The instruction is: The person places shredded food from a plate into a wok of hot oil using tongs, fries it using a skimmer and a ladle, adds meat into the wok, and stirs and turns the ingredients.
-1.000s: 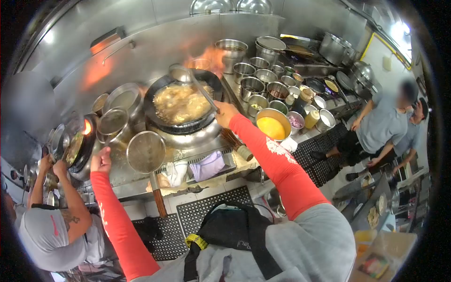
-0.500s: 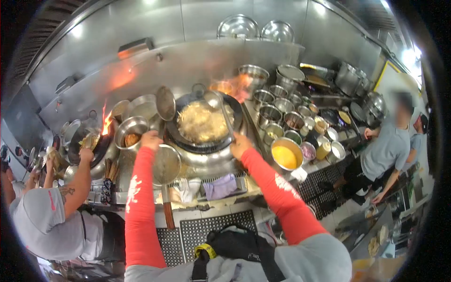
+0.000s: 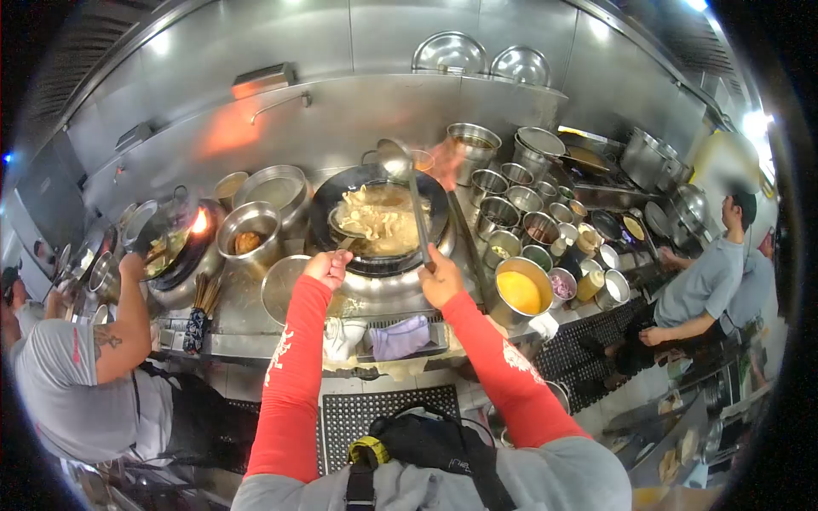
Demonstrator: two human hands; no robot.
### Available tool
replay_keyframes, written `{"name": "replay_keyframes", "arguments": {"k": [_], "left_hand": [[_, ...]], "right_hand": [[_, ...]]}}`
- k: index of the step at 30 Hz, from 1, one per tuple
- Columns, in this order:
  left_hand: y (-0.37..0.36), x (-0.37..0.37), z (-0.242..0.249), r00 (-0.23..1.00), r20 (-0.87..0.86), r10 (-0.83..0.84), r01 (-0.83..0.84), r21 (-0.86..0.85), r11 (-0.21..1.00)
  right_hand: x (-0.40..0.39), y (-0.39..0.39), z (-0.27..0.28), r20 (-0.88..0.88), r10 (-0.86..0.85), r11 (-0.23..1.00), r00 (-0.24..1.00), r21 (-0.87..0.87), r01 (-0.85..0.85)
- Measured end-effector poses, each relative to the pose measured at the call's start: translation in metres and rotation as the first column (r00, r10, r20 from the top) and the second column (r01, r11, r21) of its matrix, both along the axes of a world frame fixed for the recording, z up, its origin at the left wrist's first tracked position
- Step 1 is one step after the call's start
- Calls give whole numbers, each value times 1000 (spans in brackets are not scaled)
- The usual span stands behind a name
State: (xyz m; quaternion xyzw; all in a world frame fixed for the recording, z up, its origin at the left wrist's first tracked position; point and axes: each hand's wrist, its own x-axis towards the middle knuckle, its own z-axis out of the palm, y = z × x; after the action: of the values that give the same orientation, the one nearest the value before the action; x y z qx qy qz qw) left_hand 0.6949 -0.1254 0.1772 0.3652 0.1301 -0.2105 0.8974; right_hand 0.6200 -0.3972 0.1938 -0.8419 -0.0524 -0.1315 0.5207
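My left hand (image 3: pixel 327 269) is closed on the handle of a skimmer (image 3: pixel 345 244), whose head lies mostly hidden under food in the wok. Pale, strip-like food (image 3: pixel 373 218) sits in cloudy, bubbling liquid inside the black wok (image 3: pixel 322 198). On the wok's right side, my right hand (image 3: pixel 441 277) grips the long handle of a metal ladle (image 3: pixel 394 159). The ladle's bowl is raised over the wok's back rim. A round strainer (image 3: pixel 279 291) rests on the counter, partly behind my left forearm.
At left, a co-worker (image 3: pixel 72 375) works at another wok (image 3: pixel 162 247) with a flame. A pot (image 3: pixel 249 232) stands left of my wok. Several containers and a yellow-filled pot (image 3: pixel 521 291) are at right. Another person (image 3: pixel 703 272) stands farther right.
The skimmer has gone from upright beside the wok down into the food, and my left hand has moved right. The ladle's bowl is slightly higher. The person at right has turned their head.
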Motion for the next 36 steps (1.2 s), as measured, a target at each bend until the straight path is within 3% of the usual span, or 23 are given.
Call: {"name": "replay_keyframes", "arguments": {"k": [2, 6, 9, 10, 14, 18, 20, 23, 24, 26, 28, 29, 30, 31, 32, 33, 35, 36], "left_hand": [[-3, -10, 7, 1000, 6, 5, -5, -2, 1000], [-22, -19, 22, 998, -17, 55, -53, 92, 994], [-22, -19, 20, 997, 2, 71, -70, 184, 980], [-21, -26, 29, 997, 5, 71, -70, 201, 977], [-20, -37, 51, 991, 80, 110, -130, 324, 937], [-8, -44, 58, 985, 166, 50, -144, 619, 772], [-3, -52, 72, 978, 202, 45, -177, 701, 691], [7, -49, 82, 971, 239, 7, -207, 825, 526], [13, -43, 77, 963, 270, 6, -241, 849, 470], [9, -52, 88, 975, 219, -33, -189, 901, 391], [12, -45, 82, 985, 113, -134, -66, 947, 313], [12, -41, 68, 988, 68, -141, -14, 935, 355], [4, -43, 63, 988, 30, -150, 32, 918, 396], [-5, -43, 58, 987, -5, -159, 74, 897, 435], [-14, -41, 53, 990, -33, -139, 104, 830, 548], [-23, -36, 48, 991, -54, -124, 123, 748, 653], [-34, -25, 28, 994, -53, -90, 105, 483, 869], [-34, -15, 12, 993, -71, -99, 118, 364, 924]], "right_hand": [[-15, 0, -4, -20, 7, 1000, 1000, 22, -7], [-38, 8, 8, -374, 195, 946, 907, 314, -74], [-45, -11, -12, -94, 206, 976, 974, 94, -198], [-59, -18, 4, -12, 183, 978, 983, -99, -184], [-82, -40, 6, -36, 191, 936, 981, -293, -193], [-56, -60, -17, -71, 99, 935, 993, -333, -117], [-48, -70, -15, -78, 47, 949, 996, -308, -69], [-32, -86, -8, 84, -14, 937, 996, -346, 42], [-35, -85, 5, 8, -37, 929, 999, -368, 37], [-44, -76, 35, -136, -89, 911, 987, -412, 25], [-46, -63, 21, -146, -127, 908, 981, -414, 56], [-44, -56, 11, -146, -144, 907, 979, -415, 72], [-38, -47, -13, 15, -131, 908, 991, -401, 125], [-38, -39, -15, -188, -81, 993, 979, -97, 64], [-36, -30, -13, -351, 32, 973, 936, 225, 51], [-32, -22, -8, -452, 194, 850, 871, 521, 81], [-31, -9, 0, -450, 251, 721, 857, 678, 145], [-32, -6, -2, -428, 220, 749, 877, 650, 129]]}}
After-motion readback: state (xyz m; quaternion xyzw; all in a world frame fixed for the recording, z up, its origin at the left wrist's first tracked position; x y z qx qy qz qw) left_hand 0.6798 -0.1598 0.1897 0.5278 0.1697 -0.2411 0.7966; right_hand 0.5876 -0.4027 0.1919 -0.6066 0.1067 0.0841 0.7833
